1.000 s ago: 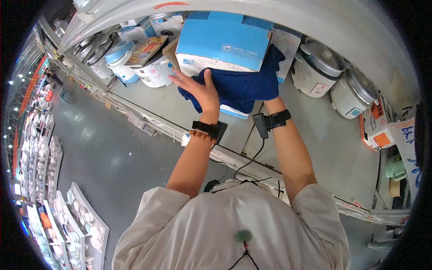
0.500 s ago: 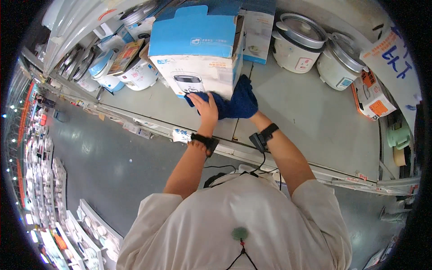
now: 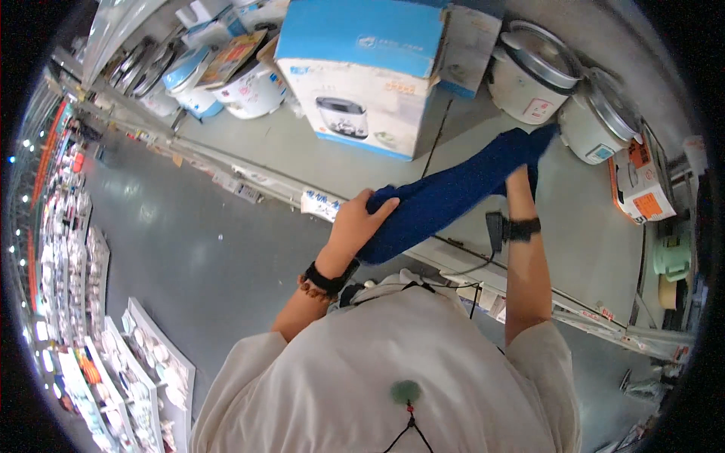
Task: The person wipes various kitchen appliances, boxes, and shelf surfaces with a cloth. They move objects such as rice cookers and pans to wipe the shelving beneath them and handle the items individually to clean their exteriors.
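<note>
A dark blue cloth [image 3: 445, 192] is stretched between my two hands over the front of the grey shelf [image 3: 559, 249]. My left hand [image 3: 353, 230] is closed on its near-left end, with the thumb on top. At the cloth's far-right end, my right hand [image 3: 518, 183] is mostly covered by the fabric, its fingers hidden and the cloth bunched around them. Beyond the cloth stands a white and blue box [image 3: 362, 90] with a rice cooker pictured on its front. Neither hand touches the box.
To the right stand two white rice cookers, a nearer one [image 3: 585, 124] and a farther one [image 3: 525, 87], beside an orange and white box [image 3: 642, 185]. Several cookers, one flower-patterned [image 3: 253, 94], line the left. Green and tan items [image 3: 671, 257] sit at the far right.
Both hands have left the box's lower front. My right hand has moved right and my left hand back toward me, pulling the bunched cloth out long. The view has shifted slightly.
</note>
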Demonstrator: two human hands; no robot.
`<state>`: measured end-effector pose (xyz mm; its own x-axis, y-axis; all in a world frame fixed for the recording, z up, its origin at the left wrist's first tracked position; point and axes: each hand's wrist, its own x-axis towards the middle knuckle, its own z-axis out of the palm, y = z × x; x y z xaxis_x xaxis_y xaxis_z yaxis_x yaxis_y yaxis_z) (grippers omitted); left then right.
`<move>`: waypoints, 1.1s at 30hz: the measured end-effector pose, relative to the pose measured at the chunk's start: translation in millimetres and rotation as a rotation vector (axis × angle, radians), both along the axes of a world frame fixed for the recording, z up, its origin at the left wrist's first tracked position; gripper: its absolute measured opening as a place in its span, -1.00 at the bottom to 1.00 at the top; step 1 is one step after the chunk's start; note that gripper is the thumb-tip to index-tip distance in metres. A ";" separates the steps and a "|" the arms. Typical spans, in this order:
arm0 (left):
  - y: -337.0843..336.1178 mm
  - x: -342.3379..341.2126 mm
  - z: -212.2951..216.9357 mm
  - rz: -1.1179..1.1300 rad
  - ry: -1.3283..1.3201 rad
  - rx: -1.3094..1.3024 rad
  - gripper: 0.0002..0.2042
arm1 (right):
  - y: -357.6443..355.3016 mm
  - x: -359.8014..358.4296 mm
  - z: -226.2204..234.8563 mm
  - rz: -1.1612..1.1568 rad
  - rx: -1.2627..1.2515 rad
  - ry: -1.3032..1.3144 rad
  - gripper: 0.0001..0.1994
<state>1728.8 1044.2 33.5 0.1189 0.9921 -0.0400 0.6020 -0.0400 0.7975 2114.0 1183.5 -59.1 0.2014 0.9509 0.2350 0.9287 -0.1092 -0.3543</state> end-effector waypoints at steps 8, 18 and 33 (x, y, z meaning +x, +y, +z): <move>-50.1 -74.9 -99.1 0.270 -0.007 -0.094 -0.64 | -77.6 -197.4 8.0 0.312 -0.249 -0.078 -0.35; -6.3 -196.6 -78.2 0.755 0.008 0.387 -0.76 | -113.9 -318.4 6.0 0.834 -0.032 -0.046 -0.59; 3.4 37.6 -72.9 -0.611 0.051 0.640 -0.50 | -232.5 -172.6 16.0 0.219 0.038 -0.102 -0.26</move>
